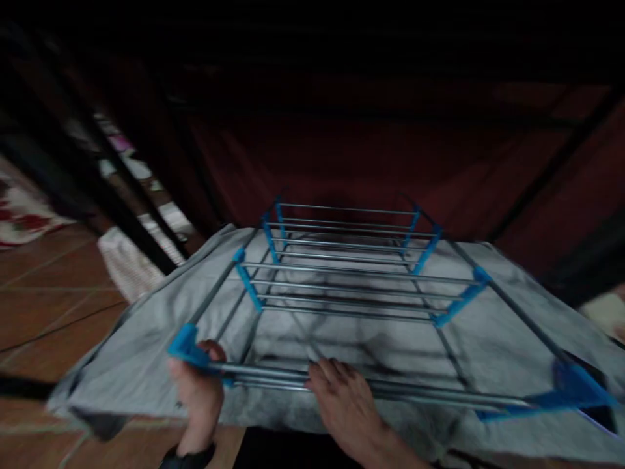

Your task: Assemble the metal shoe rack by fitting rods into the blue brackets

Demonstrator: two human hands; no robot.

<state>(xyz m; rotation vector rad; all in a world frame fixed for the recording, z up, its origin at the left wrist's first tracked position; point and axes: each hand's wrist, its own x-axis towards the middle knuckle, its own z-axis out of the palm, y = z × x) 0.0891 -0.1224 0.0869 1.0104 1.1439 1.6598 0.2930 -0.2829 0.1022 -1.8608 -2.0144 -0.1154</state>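
A clothes drying rack (pixel 361 273) of grey metal rods with blue plastic brackets lies across a grey cloth in front of me. My left hand (pixel 199 389) is closed at the rack's near left corner, beside the blue corner bracket (pixel 184 344). Over the near rods, a little left of their middle, my right hand (pixel 344 400) has its fingers curled; the fingertips are partly out of sight. Another blue bracket (pixel 579 387) forms the near right corner. The picture is dim and somewhat blurred.
The grey cloth (pixel 146 365) spreads under the rack, with tiled floor (pixel 53 286) to its left. Dark red fabric (pixel 342 163) hangs behind, among dark poles (pixel 92 176). A dark flat object (pixel 601 418) with a bright edge lies beneath the right corner bracket.
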